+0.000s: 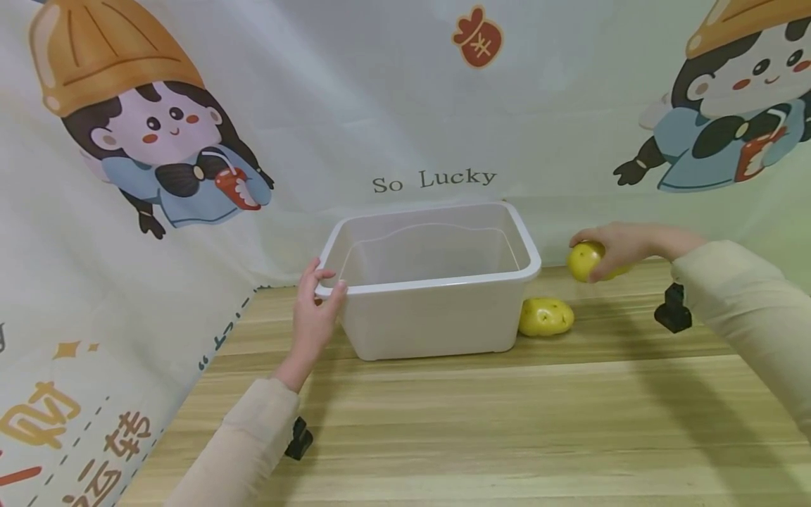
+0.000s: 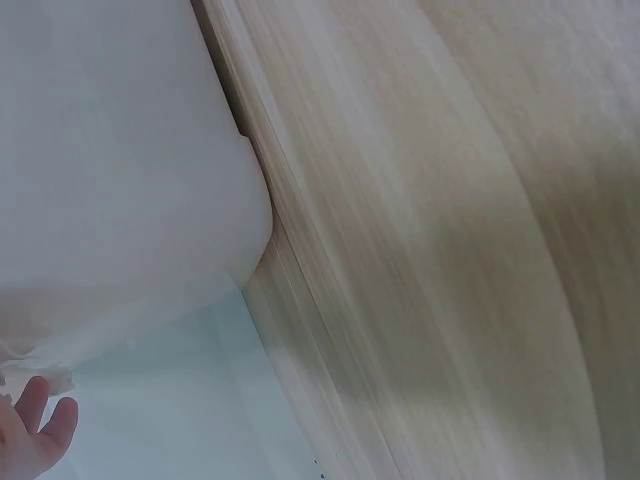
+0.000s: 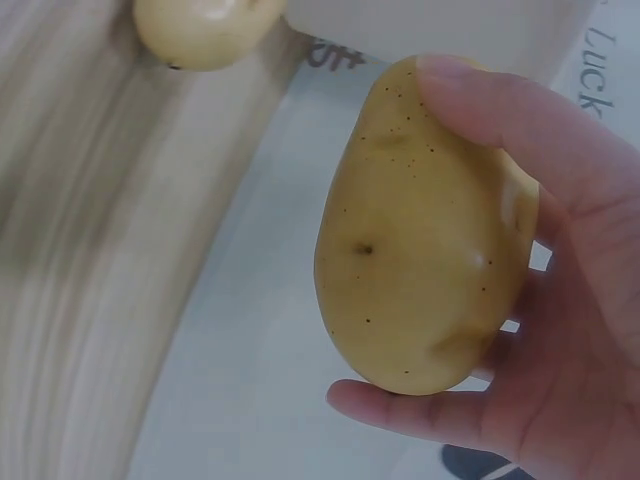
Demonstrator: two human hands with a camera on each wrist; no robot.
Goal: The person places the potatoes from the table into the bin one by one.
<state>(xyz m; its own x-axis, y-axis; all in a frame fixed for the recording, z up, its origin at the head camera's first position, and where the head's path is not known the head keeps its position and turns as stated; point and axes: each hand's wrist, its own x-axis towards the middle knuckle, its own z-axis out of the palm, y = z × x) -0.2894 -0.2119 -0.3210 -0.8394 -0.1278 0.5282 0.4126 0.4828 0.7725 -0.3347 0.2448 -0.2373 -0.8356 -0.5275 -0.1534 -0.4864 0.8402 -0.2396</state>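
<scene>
Right grip (image 1: 624,243): holding a glossy yellow, dark-speckled oval potato (image 3: 425,240), with the thumb over one end and the little finger by the other; apparently hovering above the back of the pale wood-grain counter (image 1: 481,422).
Handling of the held potato: probably weighing little to moderately, feeling firm and stiff; looking smooth enough for slipping, hardly fragile beyond bruising; calling for a wrap round the fat middle rather than a pinch at a tapering end.
Second glossy yellow oval potato (image 1: 546,317): lying lengthwise on the counter, just beside the tub and nearer the front than the held one; leaving little finger room on the tub side, so offering the best hold from above.
Open white rectangular plastic tub (image 1: 437,320): standing upright farther left; looking light and stiff, likely sliding if knocked; raising a tall right wall and rim between the held potato and the interior.
Left grip (image 1: 315,310): gripping the tub's front left rim corner, with thumb and fingers curling over; seemingly steadying.
White printed cloth backdrop (image 1: 355,105): hanging farthest off, close behind the tub, showing cartoon figures and limiting room at the back.
</scene>
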